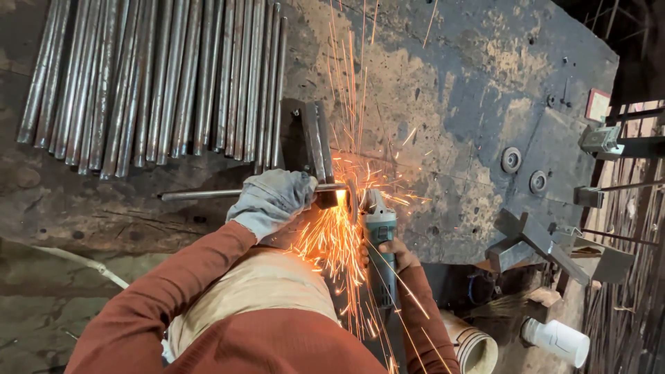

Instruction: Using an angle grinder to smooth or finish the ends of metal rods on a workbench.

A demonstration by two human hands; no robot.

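Observation:
My left hand (271, 199), in a grey work glove, grips a thin steel rod (201, 194) that lies across the floor and rests against a dark angle-iron block (315, 142). My bare right hand (396, 254) holds the body of a teal angle grinder (379, 239). Its disc (351, 196) meets the rod just right of my gloved hand. Orange sparks spray up over the metal plate and down toward my lap. Rust-red sleeves cover both arms.
A row of several steel rods (159, 76) lies at the upper left. A large worn steel plate (485, 90) spreads to the right, with two round discs (511, 159) on it. Angle pieces (533, 242), a white plastic bottle (557, 341) and a tape roll (474, 346) sit lower right.

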